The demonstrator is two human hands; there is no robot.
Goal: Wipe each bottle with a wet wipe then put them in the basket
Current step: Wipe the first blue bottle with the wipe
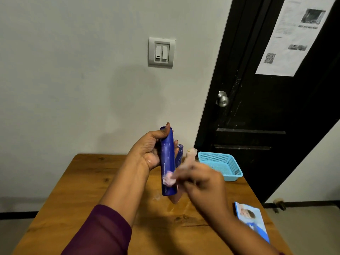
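Between the bunched fingers [184, 173] of the right hand [204, 184] sits a crumpled pinkish-white wet wipe [169, 180], pinched and pressed against the lower part of a tall blue bottle [167, 162]. That hand is blurred, so the exact lie of each finger cannot be told, but the fingers are curled round the wipe.

Just to the left of the wipe and higher, the left hand [149, 153] grasps the same bottle. Its thumb [167, 127] lies along the near side up to the cap, and its other fingertips curl round from behind and show at the bottle's right edge. The bottle is held nearly upright in the air above the table [82, 190], with its base lowest and its cap at the top.

Just beyond the left fingertips a smaller blue bottle [179, 155] shows, half hidden. Beside it, beyond the right fingers, is a pale bottle [190, 155], blurred and partly covered; how it stands cannot be told. Farther right of both hands, a light blue mesh basket [232, 176] rests at the table's far right corner.

Right of the right wrist and nearer the person, a flat blue pack [252, 221] lies at the table's edge. A dark purple sleeve [103, 234] covers the left forearm. Behind everything are a pale wall with a light switch [161, 52] and a black door [266, 116] with a metal knob [223, 99] and a printed sheet [294, 35].
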